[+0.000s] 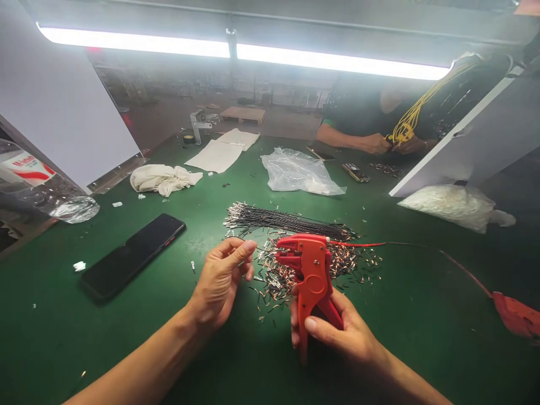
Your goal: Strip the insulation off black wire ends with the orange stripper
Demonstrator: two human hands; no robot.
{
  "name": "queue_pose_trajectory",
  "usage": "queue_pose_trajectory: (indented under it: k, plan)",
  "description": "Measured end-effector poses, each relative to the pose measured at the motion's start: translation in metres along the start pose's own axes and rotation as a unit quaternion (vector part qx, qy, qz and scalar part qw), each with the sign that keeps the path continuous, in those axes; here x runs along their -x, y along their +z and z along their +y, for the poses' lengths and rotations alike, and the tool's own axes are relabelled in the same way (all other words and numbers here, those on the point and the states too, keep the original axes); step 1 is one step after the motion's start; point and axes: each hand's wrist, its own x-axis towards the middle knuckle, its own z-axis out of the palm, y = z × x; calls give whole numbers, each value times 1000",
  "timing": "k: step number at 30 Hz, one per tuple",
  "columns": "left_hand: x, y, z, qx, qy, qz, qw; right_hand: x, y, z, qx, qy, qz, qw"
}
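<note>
In my right hand [337, 329] is a red wire stripper [313, 275], held upright by its handles with the jaws facing left. My left hand [223, 273] pinches a thin dark wire [264, 249] between thumb and forefinger, and the wire reaches to the stripper's jaws. Whether the jaws grip it cannot be made out. Behind the tool lies a bundle of black wires [291, 218] with metal terminals at its left end. Under and around the jaws spreads a heap of short wire scraps [274, 278], some with copper showing.
A black phone [135, 256] lies left on the green table [422, 349]. Farther back are a white cloth [164, 179], paper [217, 154] and a clear plastic bag [295, 171]. A red cord [358, 244] runs right. Across the table, a person's hands [379, 143] hold yellow wires [407, 126].
</note>
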Motion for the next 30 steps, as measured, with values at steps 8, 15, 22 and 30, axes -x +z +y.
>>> queue_pose_trajectory:
  k: [8, 15, 22, 30]
  plan:
    - [23, 7, -2, -232, 320, 35, 918, 2, 1, -9, -78, 8, 27, 997]
    - [38, 4, -20, -326, 369, -128, 861, -5, 8, -10, -62, 6, 44, 997]
    - [46, 8, -34, -472, 471, -412, 621, -10, -1, -14, -98, 30, 123, 987]
    - [41, 11, -33, -537, 523, -394, 532, -7, 7, -13, -112, 62, 71, 989]
